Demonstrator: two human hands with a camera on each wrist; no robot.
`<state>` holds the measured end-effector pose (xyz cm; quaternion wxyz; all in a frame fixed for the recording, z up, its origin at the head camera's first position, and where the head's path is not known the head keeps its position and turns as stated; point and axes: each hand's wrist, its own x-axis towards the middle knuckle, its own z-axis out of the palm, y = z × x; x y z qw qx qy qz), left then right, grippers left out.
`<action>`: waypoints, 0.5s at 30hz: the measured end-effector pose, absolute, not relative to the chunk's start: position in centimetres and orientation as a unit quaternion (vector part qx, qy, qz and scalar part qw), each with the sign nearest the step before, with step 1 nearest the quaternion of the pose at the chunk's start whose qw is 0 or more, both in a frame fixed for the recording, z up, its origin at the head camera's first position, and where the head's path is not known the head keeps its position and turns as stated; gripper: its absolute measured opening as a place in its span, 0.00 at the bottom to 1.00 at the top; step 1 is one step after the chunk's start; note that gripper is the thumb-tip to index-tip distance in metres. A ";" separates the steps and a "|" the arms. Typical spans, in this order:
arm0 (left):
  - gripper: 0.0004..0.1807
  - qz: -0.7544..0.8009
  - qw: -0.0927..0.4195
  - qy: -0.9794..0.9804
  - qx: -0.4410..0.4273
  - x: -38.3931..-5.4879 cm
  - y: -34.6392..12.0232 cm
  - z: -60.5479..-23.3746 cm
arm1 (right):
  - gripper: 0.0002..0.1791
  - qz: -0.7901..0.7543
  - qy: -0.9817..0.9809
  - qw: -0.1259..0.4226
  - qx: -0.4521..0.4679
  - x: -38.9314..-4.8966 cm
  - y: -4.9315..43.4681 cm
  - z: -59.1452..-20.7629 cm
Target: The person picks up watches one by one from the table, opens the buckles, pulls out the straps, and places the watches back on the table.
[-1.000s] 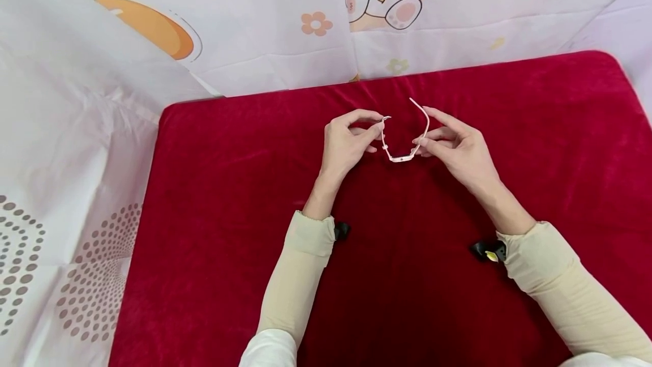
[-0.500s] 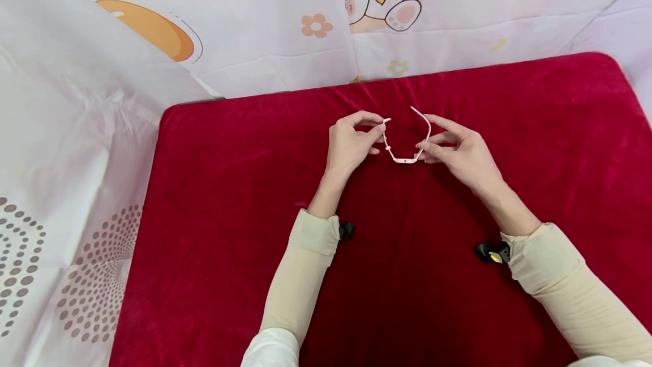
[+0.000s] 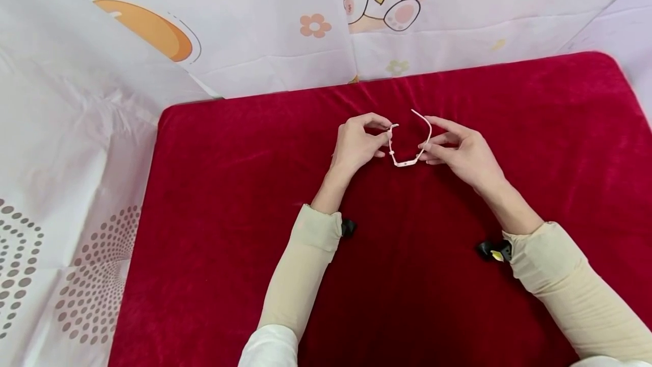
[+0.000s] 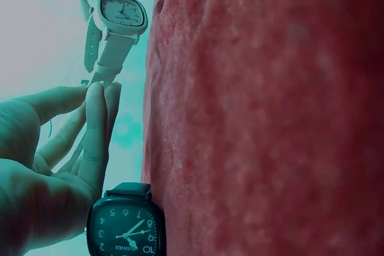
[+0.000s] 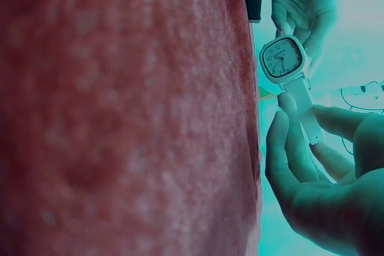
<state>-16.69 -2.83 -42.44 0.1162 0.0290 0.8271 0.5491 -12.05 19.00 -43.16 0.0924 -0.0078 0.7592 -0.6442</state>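
A pale pink wristwatch (image 3: 406, 163) hangs dial side down in the head view, its strap unfastened and curved into a U. My left hand (image 3: 354, 145) pinches the buckle end of the strap between thumb and fingers. On the other side, my right hand (image 3: 464, 154) pinches the holed strap piece close to the case, and that strap's free tip rises above the fingers. The square-cornered dial (image 4: 123, 11) with numerals shows in the left wrist view. From the right wrist, the watch case (image 5: 282, 58) lies between both hands.
A red velvet cloth (image 3: 229, 186) covers the table below the hands. A black square watch (image 4: 126, 226) shows beside my left palm. Dark devices sit at the left cuff (image 3: 348, 227) and right cuff (image 3: 494, 251). White printed curtains (image 3: 265, 27) stand behind and left.
My left hand has moved right and slightly toward me, bringing the buckle end nearer the other strap. My right hand has shifted slightly right and toward me; both grips persist.
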 end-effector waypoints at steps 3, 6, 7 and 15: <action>0.06 0.531 0.118 0.839 0.033 -16.9 -2.6 -42.3 | 0.30 -0.644 0.760 0.091 -0.004 -12.1 19.1 -43.2; 0.06 0.519 0.118 0.846 0.037 -17.0 -2.5 -42.2 | 0.30 -0.640 0.763 0.091 0.001 -12.1 19.1 -43.2; 0.05 0.516 0.119 0.847 0.038 -17.0 -2.4 -42.2 | 0.30 -0.638 0.764 0.092 0.003 -12.1 19.2 -43.2; 0.05 0.496 0.134 0.857 0.037 -17.1 -2.3 -42.2 | 0.30 -0.637 0.764 0.104 0.017 -12.2 19.3 -43.3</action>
